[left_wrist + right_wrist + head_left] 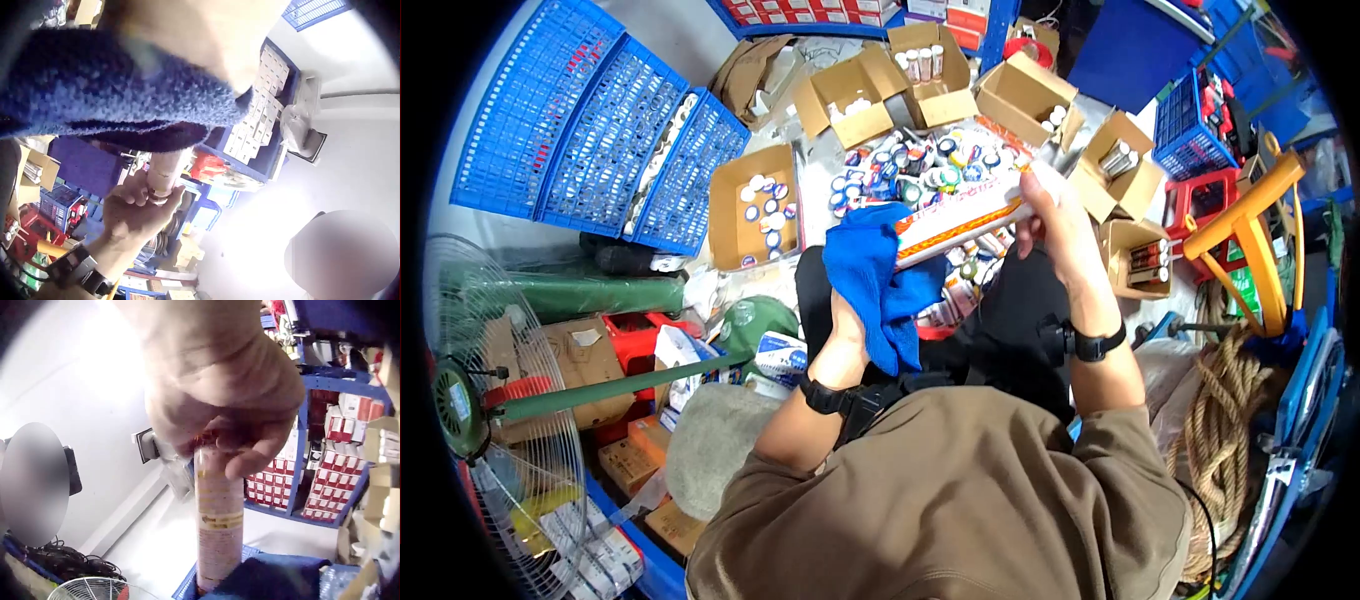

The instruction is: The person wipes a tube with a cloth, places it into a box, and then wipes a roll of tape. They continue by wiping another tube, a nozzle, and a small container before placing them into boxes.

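Observation:
A long white tube with an orange patterned stripe lies slanted across my lap, above the knees. My right hand grips its right end, with the thumb along the top; in the right wrist view, the fingers curl round that end of the tube. A blue cloth is wrapped over the tube's other end. My left hand holds the cloth there, and its fingers are hidden under the fabric. In the left wrist view the fuzzy cloth fills the upper left.
Beyond the knees lies a heap of round-ended tubes. Open cardboard boxes ring it, some with white tubes inside. Blue plastic crates stand at the left, above a wire fan. At the right are a yellow frame and coiled rope.

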`<state>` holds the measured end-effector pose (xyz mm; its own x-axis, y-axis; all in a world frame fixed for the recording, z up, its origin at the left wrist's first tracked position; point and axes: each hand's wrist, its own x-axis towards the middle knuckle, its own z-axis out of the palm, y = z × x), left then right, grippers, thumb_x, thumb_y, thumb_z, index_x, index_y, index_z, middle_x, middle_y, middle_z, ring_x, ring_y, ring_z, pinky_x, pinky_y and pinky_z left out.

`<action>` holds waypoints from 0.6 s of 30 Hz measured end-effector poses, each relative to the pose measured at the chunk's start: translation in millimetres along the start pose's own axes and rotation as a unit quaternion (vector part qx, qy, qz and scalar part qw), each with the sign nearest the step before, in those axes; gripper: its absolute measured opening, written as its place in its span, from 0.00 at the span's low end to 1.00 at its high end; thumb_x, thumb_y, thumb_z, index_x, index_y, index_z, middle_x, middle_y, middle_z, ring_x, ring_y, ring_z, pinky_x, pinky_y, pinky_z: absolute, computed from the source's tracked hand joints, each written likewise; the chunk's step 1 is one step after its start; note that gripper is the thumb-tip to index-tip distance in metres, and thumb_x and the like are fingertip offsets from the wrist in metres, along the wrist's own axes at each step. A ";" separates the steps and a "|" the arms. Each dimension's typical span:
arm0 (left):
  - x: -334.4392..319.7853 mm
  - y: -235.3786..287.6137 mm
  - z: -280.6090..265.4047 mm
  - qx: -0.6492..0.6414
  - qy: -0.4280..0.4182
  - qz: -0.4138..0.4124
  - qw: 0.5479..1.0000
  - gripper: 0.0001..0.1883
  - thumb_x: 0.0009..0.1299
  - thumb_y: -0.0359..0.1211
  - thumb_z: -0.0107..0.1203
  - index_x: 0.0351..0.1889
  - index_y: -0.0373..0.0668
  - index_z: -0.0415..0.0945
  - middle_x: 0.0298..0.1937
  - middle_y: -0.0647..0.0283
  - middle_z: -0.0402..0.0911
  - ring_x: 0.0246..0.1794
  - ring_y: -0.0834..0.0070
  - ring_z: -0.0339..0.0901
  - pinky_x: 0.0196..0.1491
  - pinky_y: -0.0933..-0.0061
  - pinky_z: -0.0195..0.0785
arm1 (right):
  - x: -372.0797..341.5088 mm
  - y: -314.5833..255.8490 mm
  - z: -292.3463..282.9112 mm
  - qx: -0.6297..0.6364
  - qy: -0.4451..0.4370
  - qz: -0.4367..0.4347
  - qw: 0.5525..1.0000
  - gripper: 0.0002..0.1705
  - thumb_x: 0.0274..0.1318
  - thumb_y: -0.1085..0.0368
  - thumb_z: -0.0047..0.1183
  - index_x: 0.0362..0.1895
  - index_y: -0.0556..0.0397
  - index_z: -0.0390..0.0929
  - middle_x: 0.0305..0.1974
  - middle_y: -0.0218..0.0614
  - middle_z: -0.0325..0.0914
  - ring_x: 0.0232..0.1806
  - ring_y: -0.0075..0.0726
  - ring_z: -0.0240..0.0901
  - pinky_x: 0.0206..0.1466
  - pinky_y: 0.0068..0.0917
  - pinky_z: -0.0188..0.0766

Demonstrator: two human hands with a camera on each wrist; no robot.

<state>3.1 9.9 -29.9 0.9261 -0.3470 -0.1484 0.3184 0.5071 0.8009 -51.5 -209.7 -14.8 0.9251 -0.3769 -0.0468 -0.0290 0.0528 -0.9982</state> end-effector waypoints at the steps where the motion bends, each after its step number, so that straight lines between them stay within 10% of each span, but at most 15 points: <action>1: 9.3 1.3 -14.9 0.019 -0.003 -0.069 0.997 0.15 0.70 0.40 0.50 0.49 0.45 0.78 0.32 0.65 0.79 0.25 0.73 0.75 0.27 0.75 0.66 | -0.7 -2.4 -1.7 -0.036 -0.009 0.013 0.999 0.22 0.67 0.48 0.50 0.41 0.58 0.73 0.17 0.30 0.73 0.13 0.22 0.71 0.17 0.18 0.65; 3: 26.7 -3.2 -20.3 0.015 0.047 -0.134 0.990 0.16 0.76 0.43 0.44 0.51 0.45 0.76 0.30 0.66 0.74 0.17 0.82 0.61 0.19 0.81 0.51 | 0.4 -15.5 0.9 -0.074 -0.063 0.028 0.995 0.19 0.66 0.54 0.55 0.43 0.60 0.72 0.23 0.33 0.77 0.18 0.23 0.75 0.22 0.19 0.72; 13: 181.7 -45.8 -79.2 -0.079 0.024 -0.180 0.980 0.15 0.74 0.45 0.48 0.27 0.49 0.72 0.19 0.69 0.68 0.15 0.79 0.65 0.19 0.77 0.57 | 130.9 -8.2 35.0 -0.147 0.038 -0.050 0.987 0.15 0.64 0.60 0.58 0.44 0.59 0.73 0.34 0.36 0.81 0.34 0.23 0.81 0.32 0.21 0.75; 18: 260.6 -69.8 -119.1 -0.132 0.031 -0.186 0.973 0.10 0.74 0.41 0.49 0.33 0.49 0.74 0.23 0.70 0.71 0.17 0.81 0.67 0.20 0.80 0.59 | 289.0 48.1 76.5 -0.392 -0.012 -0.149 0.908 0.23 0.54 0.55 0.64 0.48 0.56 0.75 0.35 0.48 0.82 0.39 0.46 0.82 0.44 0.39 0.75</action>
<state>246.4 -22.0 -193.7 0.7443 -0.5019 -0.4406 0.6676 0.5427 0.5096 243.5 -245.3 -73.5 0.9437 -0.2460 0.2212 -0.0282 -0.7262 -0.6869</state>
